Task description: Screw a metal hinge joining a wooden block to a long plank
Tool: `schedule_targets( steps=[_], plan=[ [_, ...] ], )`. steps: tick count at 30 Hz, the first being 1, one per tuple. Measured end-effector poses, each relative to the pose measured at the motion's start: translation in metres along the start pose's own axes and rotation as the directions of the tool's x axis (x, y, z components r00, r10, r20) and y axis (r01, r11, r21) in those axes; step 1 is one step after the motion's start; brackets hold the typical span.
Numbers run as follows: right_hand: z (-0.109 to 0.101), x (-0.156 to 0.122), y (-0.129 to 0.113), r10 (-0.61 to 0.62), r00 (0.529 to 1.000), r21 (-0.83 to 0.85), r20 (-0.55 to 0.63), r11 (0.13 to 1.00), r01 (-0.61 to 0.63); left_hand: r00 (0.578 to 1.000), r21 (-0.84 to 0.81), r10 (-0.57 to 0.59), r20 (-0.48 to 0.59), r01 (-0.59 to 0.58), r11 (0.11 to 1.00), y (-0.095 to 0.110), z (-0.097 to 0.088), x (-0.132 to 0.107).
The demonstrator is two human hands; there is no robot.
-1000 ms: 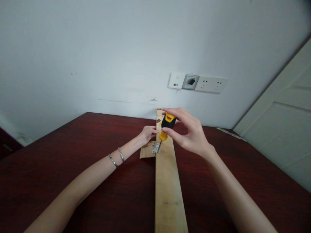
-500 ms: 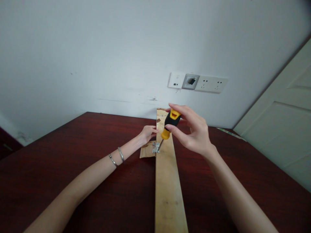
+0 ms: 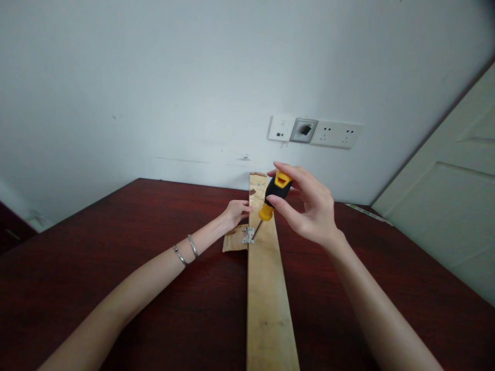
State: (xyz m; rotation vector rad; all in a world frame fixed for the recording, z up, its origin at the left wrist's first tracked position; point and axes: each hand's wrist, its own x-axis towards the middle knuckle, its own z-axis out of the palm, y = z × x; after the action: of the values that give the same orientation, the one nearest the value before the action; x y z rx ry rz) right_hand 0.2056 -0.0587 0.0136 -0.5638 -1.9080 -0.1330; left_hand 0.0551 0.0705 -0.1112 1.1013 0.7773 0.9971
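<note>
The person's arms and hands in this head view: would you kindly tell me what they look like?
The left hand and right hand wear no gloves, and both forearms are bare, without sleeves. Two thin silver bangles circle the left forearm near the wrist; the right wrist shows no jewellery.

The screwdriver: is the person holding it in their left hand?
No, the yellow-and-black screwdriver is in the right hand, while the left hand rests against the edge of the wooden board.

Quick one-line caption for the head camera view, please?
Right hand holds a yellow-and-black screwdriver at a steel hinge on a pale wooden plank; left hand rests against the plank.
</note>
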Motion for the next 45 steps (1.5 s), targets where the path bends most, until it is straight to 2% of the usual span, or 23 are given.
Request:
schedule_targets(
  steps=[17,26,36,41,45],
  plan=[
    [0.001,0.0,0.002,0.014,0.999,-0.056,0.035,0.998,-0.012,1.0,-0.042,0.01,-0.024,-0.011,0.999,-0.003,-0.003,0.005],
    [0.002,-0.003,0.002,0.039,0.996,-0.01,-0.076,0.999,-0.04,1.0,0.023,-0.012,0.014,0.012,1.0,0.003,0.0,-0.002],
    [0.002,-0.003,0.004,0.03,0.996,-0.024,-0.078,0.999,-0.032,1.0,0.019,-0.02,0.004,0.02,1.0,0.003,0.0,-0.002],
    [0.005,-0.005,0.008,0.098,0.985,0.039,-0.145,0.995,-0.094,1.0,-0.029,-0.022,-0.001,0.022,0.999,0.003,-0.001,0.0],
    [0.007,-0.005,0.011,0.16,0.976,0.09,-0.147,0.985,-0.148,0.999,-0.054,-0.05,0.015,0.051,0.997,0.004,-0.004,0.001]
  ],
)
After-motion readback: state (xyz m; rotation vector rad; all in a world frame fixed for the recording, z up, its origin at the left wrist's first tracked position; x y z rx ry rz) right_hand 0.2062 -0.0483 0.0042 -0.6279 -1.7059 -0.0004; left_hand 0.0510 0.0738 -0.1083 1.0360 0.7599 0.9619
